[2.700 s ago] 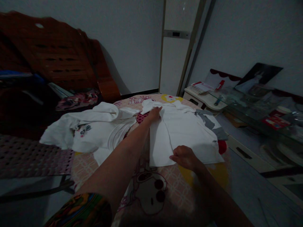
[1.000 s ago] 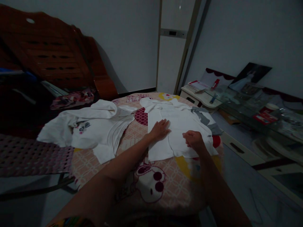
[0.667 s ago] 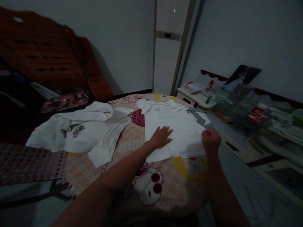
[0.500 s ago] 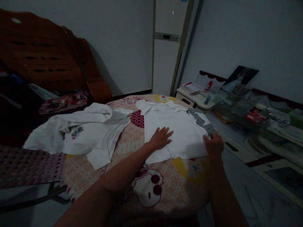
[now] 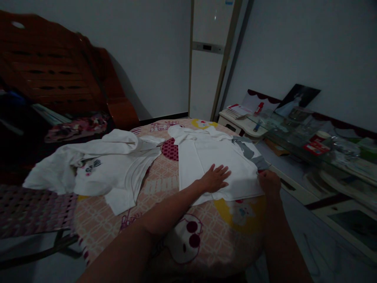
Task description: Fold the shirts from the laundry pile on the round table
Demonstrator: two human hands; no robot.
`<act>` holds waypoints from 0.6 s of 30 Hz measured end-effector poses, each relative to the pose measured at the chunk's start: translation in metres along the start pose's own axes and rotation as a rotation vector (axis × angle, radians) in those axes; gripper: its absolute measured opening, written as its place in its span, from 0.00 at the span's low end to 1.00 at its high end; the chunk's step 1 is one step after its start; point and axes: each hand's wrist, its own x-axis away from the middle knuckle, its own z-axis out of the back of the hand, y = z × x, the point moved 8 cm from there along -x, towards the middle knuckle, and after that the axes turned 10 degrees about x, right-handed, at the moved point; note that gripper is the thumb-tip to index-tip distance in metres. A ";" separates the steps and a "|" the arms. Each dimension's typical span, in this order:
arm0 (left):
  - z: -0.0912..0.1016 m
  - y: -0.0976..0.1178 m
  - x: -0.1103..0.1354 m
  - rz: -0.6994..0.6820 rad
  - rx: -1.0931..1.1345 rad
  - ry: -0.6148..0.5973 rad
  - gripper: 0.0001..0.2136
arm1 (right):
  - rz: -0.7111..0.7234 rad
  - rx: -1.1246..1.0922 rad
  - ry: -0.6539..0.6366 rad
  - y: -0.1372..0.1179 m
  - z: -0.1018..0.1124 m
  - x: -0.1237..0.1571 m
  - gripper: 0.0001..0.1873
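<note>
A white shirt (image 5: 218, 149) with a grey patterned part at its far right lies spread over the round table. My left hand (image 5: 215, 179) rests flat on its lower middle, fingers spread. At the shirt's right edge, my right hand (image 5: 269, 182) has its fingers closed on the fabric. A second white garment (image 5: 103, 177), rumpled and with a small dark face print, lies on the left and hangs partly past the table's edge. Under both is a pink patterned tablecloth (image 5: 165, 196).
A wooden chair (image 5: 59, 78) with a bundled floral cloth (image 5: 79, 127) stands at the left, near a woven seat (image 5: 35, 210). Along the right wall runs a glass-topped cabinet (image 5: 294, 135) with papers and a red box (image 5: 316, 147). A tall white appliance (image 5: 206, 78) fills the corner.
My left hand has slid right across the shirt. My right hand has moved slightly right and down, and the shirt's right edge has shifted outward with it.
</note>
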 end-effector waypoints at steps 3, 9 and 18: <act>0.001 0.005 0.004 -0.031 0.010 0.050 0.28 | -0.019 -0.011 -0.002 0.005 -0.005 -0.004 0.13; -0.002 0.016 0.006 -0.109 0.059 -0.004 0.25 | -0.002 -0.015 -0.091 0.001 -0.009 -0.006 0.08; 0.015 -0.015 0.004 0.030 0.661 0.265 0.27 | 0.364 -0.526 -0.132 -0.072 0.068 0.023 0.10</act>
